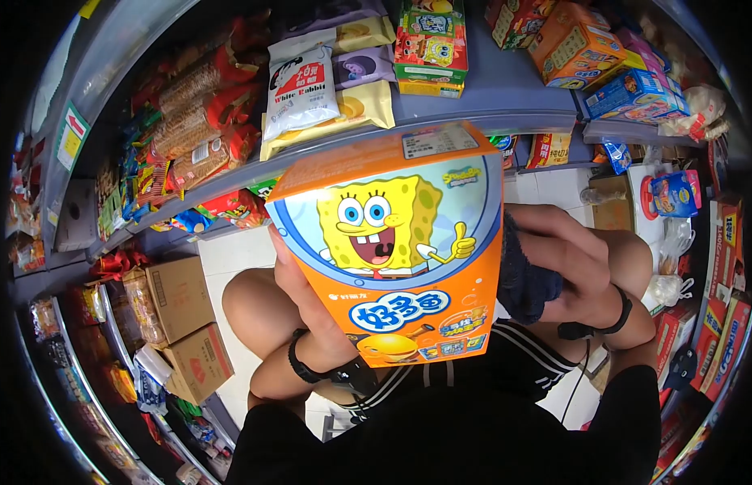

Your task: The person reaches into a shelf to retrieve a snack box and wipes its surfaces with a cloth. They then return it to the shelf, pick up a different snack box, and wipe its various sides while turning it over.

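Note:
An orange snack box (416,323) with a SpongeBob picture and Chinese lettering is held up in front of me, its printed front facing the camera and its top flap side tilted away. My left hand (309,311) grips it along the left edge, with the fingers hidden behind. Beside the box's right edge, my right hand (578,255) is closed round a dark cloth (525,271), bunched close against the carton. Both wrists wear black straps, and a thin cord hangs from the right one.
Ahead, a grey shelf (489,105) carries White Rabbit candy bags (303,85), red-and-brown snack packs (206,121) and several small cartons (431,48). Cardboard boxes (182,299) stand on the left. More stocked shelving curves along both sides, with red boxes (727,339) at right.

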Motion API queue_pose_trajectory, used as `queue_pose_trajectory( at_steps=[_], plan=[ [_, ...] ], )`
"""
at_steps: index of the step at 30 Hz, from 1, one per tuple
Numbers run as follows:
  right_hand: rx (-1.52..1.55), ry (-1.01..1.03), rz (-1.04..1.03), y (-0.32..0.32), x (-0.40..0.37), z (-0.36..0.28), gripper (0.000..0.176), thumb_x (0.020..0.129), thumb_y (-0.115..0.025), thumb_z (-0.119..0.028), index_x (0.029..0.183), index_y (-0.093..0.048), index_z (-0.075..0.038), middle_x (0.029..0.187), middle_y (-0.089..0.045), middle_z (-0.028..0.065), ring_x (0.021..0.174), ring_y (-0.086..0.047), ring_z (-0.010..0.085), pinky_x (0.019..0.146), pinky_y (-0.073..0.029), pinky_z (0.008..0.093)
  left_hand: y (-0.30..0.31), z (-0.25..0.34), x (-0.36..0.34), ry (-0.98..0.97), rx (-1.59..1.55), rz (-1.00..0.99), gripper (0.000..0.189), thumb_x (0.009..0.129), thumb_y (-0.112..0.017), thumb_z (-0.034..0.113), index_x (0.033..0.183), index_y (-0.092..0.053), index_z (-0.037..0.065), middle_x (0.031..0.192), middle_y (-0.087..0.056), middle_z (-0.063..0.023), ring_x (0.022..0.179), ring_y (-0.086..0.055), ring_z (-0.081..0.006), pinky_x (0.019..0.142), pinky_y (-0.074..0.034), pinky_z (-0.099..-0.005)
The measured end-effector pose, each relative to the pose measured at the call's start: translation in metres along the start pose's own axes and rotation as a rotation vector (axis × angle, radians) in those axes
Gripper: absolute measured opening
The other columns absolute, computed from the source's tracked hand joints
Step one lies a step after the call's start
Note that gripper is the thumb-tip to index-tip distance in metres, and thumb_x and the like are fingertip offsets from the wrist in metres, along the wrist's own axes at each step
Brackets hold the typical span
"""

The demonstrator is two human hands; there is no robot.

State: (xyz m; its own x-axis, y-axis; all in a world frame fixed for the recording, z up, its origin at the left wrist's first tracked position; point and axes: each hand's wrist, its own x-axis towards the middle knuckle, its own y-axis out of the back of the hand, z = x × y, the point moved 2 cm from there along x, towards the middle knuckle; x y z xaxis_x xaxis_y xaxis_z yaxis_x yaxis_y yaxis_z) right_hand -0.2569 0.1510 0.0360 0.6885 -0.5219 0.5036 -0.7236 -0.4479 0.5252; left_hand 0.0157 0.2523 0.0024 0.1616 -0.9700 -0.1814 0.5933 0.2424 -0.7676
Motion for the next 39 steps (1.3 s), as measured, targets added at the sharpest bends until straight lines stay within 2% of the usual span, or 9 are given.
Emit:
queue_pose_trajectory(
  at_steps=[4,6,10,12,16,18,24,39],
  plan=[
    [0.006,-0.001,0.018,-0.0015,0.0014,-0.0025,0.047,0.096,-0.089,-0.014,0.133,-0.075,0.011,0.142,-0.071,0.0328,0.121,-0.079,0.0425,0.101,-0.064,0.0454,0.0010,-0.0015,0.0002,-0.008,-0.012,-0.030,0.080,0.117,-0.039,0.074,0.162,-0.048,0.007,0.156,-0.065,-0.0164,0.133,-0.071,-0.0239,0.111,-0.061,-0.0396],
    [0.004,-0.002,0.019,-0.0015,0.0011,-0.0025,0.047,0.096,-0.090,-0.014,0.133,-0.075,0.010,0.142,-0.071,0.0327,0.120,-0.079,0.0421,0.101,-0.064,0.0453,0.0007,-0.0008,-0.0004,-0.017,0.064,0.036,0.081,0.117,-0.040,0.074,0.163,-0.046,0.008,0.156,-0.064,-0.0164,0.134,-0.070,-0.0241,0.112,-0.060,-0.0400],
    [0.009,-0.005,0.021,-0.0021,-0.0002,-0.0025,0.047,0.096,-0.090,-0.014,0.133,-0.075,0.010,0.142,-0.071,0.0325,0.120,-0.079,0.0417,0.101,-0.065,0.0448,-0.0024,-0.0004,-0.0008,-0.035,0.109,0.033,0.082,0.117,-0.040,0.075,0.164,-0.046,0.008,0.157,-0.064,-0.0166,0.135,-0.070,-0.0245,0.113,-0.060,-0.0404],
    [0.002,-0.006,0.011,-0.0001,0.0007,-0.0032,0.046,0.096,-0.090,-0.015,0.133,-0.075,0.010,0.142,-0.071,0.0324,0.120,-0.079,0.0417,0.101,-0.065,0.0447,0.0017,-0.0027,0.0020,0.033,-0.069,-0.032,0.082,0.117,-0.040,0.075,0.164,-0.045,0.008,0.157,-0.064,-0.0167,0.136,-0.069,-0.0247,0.114,-0.060,-0.0408],
    [0.003,-0.003,0.015,-0.0010,-0.0001,-0.0033,0.046,0.097,-0.090,-0.015,0.133,-0.075,0.009,0.141,-0.072,0.0322,0.119,-0.080,0.0416,0.100,-0.065,0.0445,0.0036,-0.0033,0.0004,0.016,0.008,0.043,0.082,0.117,-0.040,0.075,0.164,-0.046,0.007,0.157,-0.064,-0.0166,0.136,-0.070,-0.0248,0.114,-0.060,-0.0409],
    [0.005,0.000,0.019,-0.0016,0.0001,-0.0028,0.045,0.097,-0.090,-0.015,0.133,-0.075,0.009,0.141,-0.072,0.0321,0.119,-0.080,0.0415,0.099,-0.066,0.0445,-0.0007,-0.0016,0.0023,-0.012,-0.060,-0.039,0.081,0.117,-0.039,0.074,0.163,-0.046,0.008,0.155,-0.065,-0.0165,0.133,-0.071,-0.0248,0.112,-0.061,-0.0403],
    [0.005,0.001,0.018,-0.0012,0.0008,-0.0035,0.045,0.097,-0.090,-0.015,0.132,-0.076,0.009,0.140,-0.072,0.0319,0.119,-0.080,0.0410,0.099,-0.066,0.0444,-0.0028,-0.0004,0.0022,-0.029,-0.021,0.001,0.080,0.117,-0.038,0.074,0.162,-0.047,0.009,0.152,-0.067,-0.0163,0.130,-0.073,-0.0245,0.109,-0.063,-0.0396],
    [0.013,0.010,0.001,0.0004,0.0003,-0.0015,0.045,0.098,-0.087,-0.012,0.135,-0.074,0.010,0.142,-0.071,0.0328,0.120,-0.079,0.0423,0.102,-0.064,0.0453,0.0004,-0.0023,0.0011,-0.005,-0.044,-0.039,0.079,0.117,-0.040,0.074,0.161,-0.049,0.009,0.154,-0.066,-0.0150,0.132,-0.072,-0.0231,0.112,-0.061,-0.0395]
  ],
)
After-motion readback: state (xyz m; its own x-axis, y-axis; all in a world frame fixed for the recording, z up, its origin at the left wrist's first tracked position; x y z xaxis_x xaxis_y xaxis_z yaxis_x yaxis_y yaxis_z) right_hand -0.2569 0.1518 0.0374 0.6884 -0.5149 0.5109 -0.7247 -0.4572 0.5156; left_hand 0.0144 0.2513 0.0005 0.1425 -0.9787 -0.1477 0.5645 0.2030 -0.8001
